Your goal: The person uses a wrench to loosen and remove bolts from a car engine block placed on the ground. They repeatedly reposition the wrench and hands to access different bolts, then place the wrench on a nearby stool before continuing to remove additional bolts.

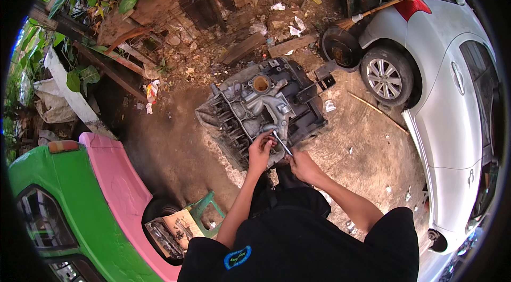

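Observation:
A dirty metal engine block [301, 117] with a lighter cast manifold [266, 102] and a round opening on top sits low in front of me. My right hand [304, 167] is closed on the handle of a metal wrench [283, 143], which slants up-left to the lower part of the manifold. My left hand [261, 151] has its fingers curled at the wrench's head, against the engine; exactly what the fingertips grip is partly hidden.
A silver car [447, 111] stands right, a green-and-pink vehicle [112, 181] lower left. Beside that are a green stool [207, 202] and a parts tray [181, 223]. A black tub [335, 39], broom [372, 11], thin stick [378, 113], wooden planks [242, 47] and litter lie around.

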`<state>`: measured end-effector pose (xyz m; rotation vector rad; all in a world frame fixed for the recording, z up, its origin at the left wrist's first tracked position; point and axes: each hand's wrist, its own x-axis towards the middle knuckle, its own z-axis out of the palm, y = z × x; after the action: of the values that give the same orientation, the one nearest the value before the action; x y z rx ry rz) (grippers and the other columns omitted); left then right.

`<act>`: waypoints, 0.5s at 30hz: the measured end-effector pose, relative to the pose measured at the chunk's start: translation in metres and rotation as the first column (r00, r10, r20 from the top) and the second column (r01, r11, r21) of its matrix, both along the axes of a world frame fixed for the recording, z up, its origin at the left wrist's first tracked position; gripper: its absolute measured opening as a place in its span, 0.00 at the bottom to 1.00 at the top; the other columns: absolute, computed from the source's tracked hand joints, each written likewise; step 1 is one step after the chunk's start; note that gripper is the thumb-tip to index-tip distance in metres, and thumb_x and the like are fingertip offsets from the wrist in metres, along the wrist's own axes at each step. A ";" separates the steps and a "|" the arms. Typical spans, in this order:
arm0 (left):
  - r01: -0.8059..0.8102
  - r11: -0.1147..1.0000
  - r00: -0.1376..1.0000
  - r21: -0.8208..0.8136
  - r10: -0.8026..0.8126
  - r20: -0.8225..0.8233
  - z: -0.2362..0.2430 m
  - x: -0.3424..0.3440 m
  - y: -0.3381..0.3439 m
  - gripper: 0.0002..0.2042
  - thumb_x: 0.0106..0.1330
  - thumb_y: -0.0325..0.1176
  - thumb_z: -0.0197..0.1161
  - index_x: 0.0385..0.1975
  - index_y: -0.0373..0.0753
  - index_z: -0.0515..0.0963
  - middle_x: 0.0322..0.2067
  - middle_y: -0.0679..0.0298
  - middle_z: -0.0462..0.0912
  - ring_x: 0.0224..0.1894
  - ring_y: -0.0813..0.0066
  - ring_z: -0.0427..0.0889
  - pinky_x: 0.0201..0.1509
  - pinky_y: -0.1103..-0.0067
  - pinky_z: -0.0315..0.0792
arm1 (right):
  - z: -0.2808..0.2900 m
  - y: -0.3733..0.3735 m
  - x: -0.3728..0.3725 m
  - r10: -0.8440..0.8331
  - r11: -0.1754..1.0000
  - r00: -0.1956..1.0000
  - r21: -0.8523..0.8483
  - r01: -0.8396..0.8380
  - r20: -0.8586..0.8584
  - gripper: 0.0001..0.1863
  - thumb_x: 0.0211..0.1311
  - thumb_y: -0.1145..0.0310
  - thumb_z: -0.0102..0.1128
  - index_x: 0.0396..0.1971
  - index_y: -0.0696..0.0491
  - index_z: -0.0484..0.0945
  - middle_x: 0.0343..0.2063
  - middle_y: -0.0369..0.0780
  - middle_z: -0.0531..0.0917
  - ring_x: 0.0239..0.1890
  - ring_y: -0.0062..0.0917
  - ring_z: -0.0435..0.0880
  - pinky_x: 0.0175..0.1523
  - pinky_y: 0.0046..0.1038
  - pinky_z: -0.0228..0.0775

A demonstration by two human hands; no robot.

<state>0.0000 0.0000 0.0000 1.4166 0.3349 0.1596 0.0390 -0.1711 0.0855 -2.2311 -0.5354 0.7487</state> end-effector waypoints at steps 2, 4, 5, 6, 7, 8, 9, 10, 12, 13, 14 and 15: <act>-0.003 1.000 1.000 -0.028 0.003 0.001 -0.001 -0.002 -0.003 0.16 0.71 0.19 0.53 0.57 0.31 0.74 0.39 0.61 0.81 0.40 0.79 0.80 0.48 0.81 0.75 | -0.004 -0.003 -0.002 -0.012 0.999 1.000 0.050 0.011 0.016 0.12 0.66 0.72 0.52 0.40 0.67 0.72 0.23 0.62 0.79 0.31 0.60 0.79 0.37 0.52 0.70; -0.005 1.000 1.000 -0.008 0.005 0.011 -0.003 -0.001 -0.001 0.16 0.71 0.19 0.53 0.57 0.30 0.75 0.39 0.61 0.81 0.39 0.80 0.80 0.48 0.81 0.75 | -0.005 -0.002 0.000 0.007 0.999 0.999 0.043 -0.008 0.032 0.11 0.67 0.72 0.50 0.39 0.68 0.72 0.21 0.62 0.77 0.28 0.59 0.79 0.34 0.49 0.69; -0.002 1.000 0.999 -0.030 0.003 0.044 -0.004 0.001 0.001 0.16 0.71 0.18 0.53 0.57 0.30 0.75 0.39 0.62 0.81 0.39 0.80 0.80 0.47 0.81 0.75 | -0.007 -0.001 0.001 -0.006 0.998 1.000 0.069 0.003 0.031 0.11 0.68 0.73 0.50 0.39 0.68 0.72 0.19 0.62 0.76 0.27 0.59 0.79 0.32 0.48 0.69; -0.011 1.000 0.999 0.004 0.010 0.032 -0.006 0.001 0.001 0.16 0.70 0.18 0.53 0.57 0.30 0.75 0.39 0.62 0.81 0.39 0.80 0.79 0.47 0.81 0.75 | -0.009 -0.001 0.000 0.011 0.999 0.998 0.051 -0.014 0.055 0.11 0.68 0.73 0.50 0.39 0.68 0.72 0.19 0.62 0.76 0.26 0.58 0.79 0.31 0.48 0.69; -0.017 1.000 0.999 0.009 0.017 0.043 -0.007 0.000 -0.001 0.16 0.70 0.18 0.54 0.57 0.30 0.75 0.39 0.62 0.81 0.39 0.80 0.79 0.47 0.81 0.75 | -0.010 -0.002 -0.001 0.014 0.999 0.998 0.050 -0.017 0.069 0.11 0.68 0.73 0.50 0.38 0.69 0.72 0.18 0.61 0.76 0.26 0.58 0.79 0.30 0.47 0.69; -0.020 1.000 0.998 -0.009 0.020 0.065 -0.009 -0.001 -0.003 0.16 0.70 0.18 0.54 0.57 0.30 0.75 0.38 0.62 0.81 0.38 0.80 0.79 0.46 0.81 0.75 | -0.010 -0.003 -0.002 0.006 0.998 0.997 0.060 -0.011 0.080 0.11 0.68 0.73 0.50 0.38 0.69 0.72 0.18 0.61 0.76 0.25 0.58 0.79 0.30 0.47 0.69; -0.029 0.999 0.998 0.027 0.028 0.054 -0.010 -0.001 -0.005 0.16 0.70 0.18 0.54 0.57 0.31 0.75 0.38 0.62 0.80 0.38 0.80 0.79 0.46 0.81 0.75 | -0.011 -0.004 -0.003 0.017 0.999 0.997 0.040 -0.020 0.073 0.12 0.68 0.73 0.50 0.39 0.69 0.72 0.18 0.61 0.75 0.25 0.57 0.79 0.29 0.47 0.69; -0.035 0.999 0.998 0.042 0.032 0.056 -0.012 -0.001 -0.006 0.16 0.70 0.19 0.55 0.56 0.31 0.75 0.38 0.62 0.80 0.38 0.80 0.79 0.46 0.81 0.75 | -0.012 -0.005 -0.003 0.017 0.999 0.998 0.034 -0.019 0.064 0.12 0.67 0.73 0.50 0.40 0.70 0.72 0.18 0.61 0.75 0.25 0.57 0.80 0.29 0.47 0.69; -0.037 0.997 0.998 0.064 0.033 0.055 -0.013 -0.001 -0.007 0.16 0.70 0.19 0.55 0.56 0.31 0.75 0.37 0.62 0.80 0.38 0.79 0.79 0.46 0.81 0.75 | -0.013 -0.005 -0.006 0.005 0.999 0.998 0.037 -0.008 0.066 0.12 0.68 0.73 0.51 0.41 0.70 0.71 0.17 0.61 0.75 0.24 0.57 0.80 0.28 0.47 0.69; -0.037 0.997 0.998 0.068 0.033 0.053 -0.013 -0.002 -0.008 0.16 0.70 0.19 0.56 0.56 0.31 0.75 0.37 0.62 0.80 0.38 0.79 0.79 0.46 0.81 0.75 | -0.013 -0.004 -0.009 -0.002 0.999 0.997 0.044 -0.001 0.077 0.13 0.68 0.73 0.51 0.42 0.70 0.70 0.17 0.61 0.75 0.24 0.57 0.80 0.28 0.47 0.69; -0.030 0.998 0.999 0.059 0.028 0.039 -0.011 0.000 -0.006 0.16 0.70 0.20 0.56 0.56 0.31 0.75 0.37 0.62 0.80 0.38 0.79 0.79 0.46 0.81 0.75 | -0.012 -0.002 -0.010 -0.023 0.999 0.997 0.043 0.020 0.071 0.13 0.68 0.73 0.51 0.43 0.70 0.70 0.17 0.61 0.75 0.23 0.56 0.80 0.28 0.47 0.69; -0.044 0.996 0.997 0.082 0.039 0.061 -0.011 0.004 -0.005 0.15 0.69 0.19 0.56 0.56 0.31 0.75 0.37 0.62 0.80 0.38 0.79 0.79 0.46 0.81 0.75 | -0.013 0.000 -0.008 -0.018 0.999 0.996 0.049 0.014 0.091 0.13 0.68 0.72 0.51 0.42 0.70 0.70 0.17 0.61 0.76 0.24 0.58 0.79 0.29 0.49 0.69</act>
<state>0.0035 -0.0047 -0.0109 1.4850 0.3121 0.2512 0.0309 -0.1713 0.0724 -2.2300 -0.5734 0.6210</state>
